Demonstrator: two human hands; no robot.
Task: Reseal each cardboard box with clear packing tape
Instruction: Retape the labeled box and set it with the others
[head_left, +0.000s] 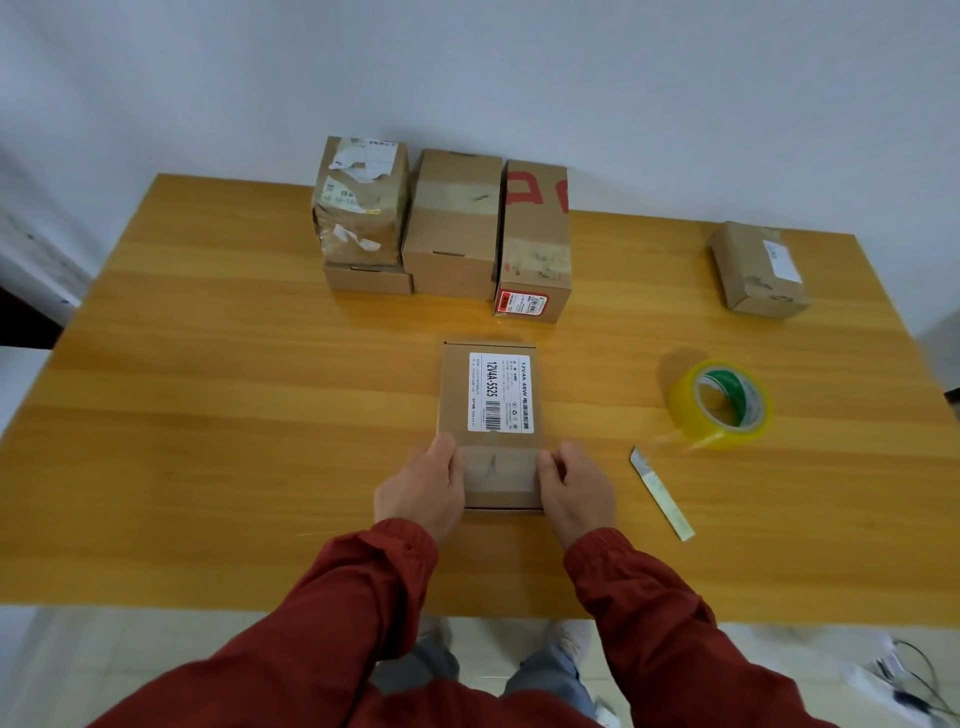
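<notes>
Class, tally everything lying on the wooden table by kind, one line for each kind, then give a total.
Cardboard boxes: 6
Packing tape roll: 1
Cutter blade: 1
Total: 8

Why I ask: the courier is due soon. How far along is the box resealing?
Looks done: a tape strip crosses the near end of the labelled box. In hand: the left hand and right hand hold that box's sides by the strip. The tape roll and cutter lie idle beside it. Left: unclear; the back boxes and the lone box show tape, fresh or old I cannot tell.
</notes>
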